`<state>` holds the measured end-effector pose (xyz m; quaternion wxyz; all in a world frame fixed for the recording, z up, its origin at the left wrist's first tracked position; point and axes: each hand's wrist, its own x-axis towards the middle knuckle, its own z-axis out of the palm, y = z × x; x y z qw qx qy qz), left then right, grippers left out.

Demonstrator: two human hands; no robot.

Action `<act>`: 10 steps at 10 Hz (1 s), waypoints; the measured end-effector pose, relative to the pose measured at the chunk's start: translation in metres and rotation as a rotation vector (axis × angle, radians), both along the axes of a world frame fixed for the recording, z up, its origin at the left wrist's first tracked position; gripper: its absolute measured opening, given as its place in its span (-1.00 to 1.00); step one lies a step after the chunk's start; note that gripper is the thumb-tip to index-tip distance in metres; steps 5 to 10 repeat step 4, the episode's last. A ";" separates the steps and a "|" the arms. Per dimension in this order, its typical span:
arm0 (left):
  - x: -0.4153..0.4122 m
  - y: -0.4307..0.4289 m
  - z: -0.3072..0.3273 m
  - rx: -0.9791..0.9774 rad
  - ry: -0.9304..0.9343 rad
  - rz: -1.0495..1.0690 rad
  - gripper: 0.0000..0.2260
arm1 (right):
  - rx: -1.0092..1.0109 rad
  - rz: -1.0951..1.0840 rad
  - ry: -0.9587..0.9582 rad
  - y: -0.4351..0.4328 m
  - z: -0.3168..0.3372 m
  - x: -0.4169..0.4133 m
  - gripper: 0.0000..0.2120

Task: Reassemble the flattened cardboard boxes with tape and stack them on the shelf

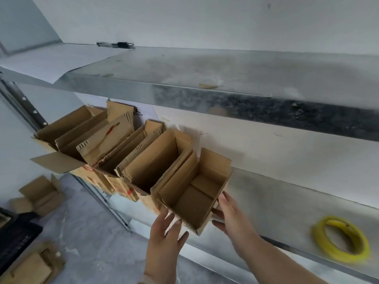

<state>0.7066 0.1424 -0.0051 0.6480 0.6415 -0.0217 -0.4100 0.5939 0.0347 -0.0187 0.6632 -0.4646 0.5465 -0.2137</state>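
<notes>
As the box (194,193) sits open-topped at the shelf (287,201) edge, long axis running away from you, your right hand (231,218) lies straight-fingered against its right side. Your left hand (166,232), fingers spread, is at its near-left face.

Open-topped brown cardboard boxes (143,160) lined side by side on metal shelf (276,201), end box (194,201) set at front edge, yellow tape roll (342,256) laid flat well apart
</notes>
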 end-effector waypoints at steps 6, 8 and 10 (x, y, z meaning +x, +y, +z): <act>0.008 -0.012 0.020 0.032 -0.838 -0.514 -0.58 | -0.528 0.211 0.216 0.004 0.046 -0.056 -0.56; 0.008 -0.012 0.020 0.032 -0.838 -0.514 -0.58 | -0.528 0.211 0.216 0.004 0.046 -0.056 -0.56; 0.008 -0.012 0.020 0.032 -0.838 -0.514 -0.58 | -0.528 0.211 0.216 0.004 0.046 -0.056 -0.56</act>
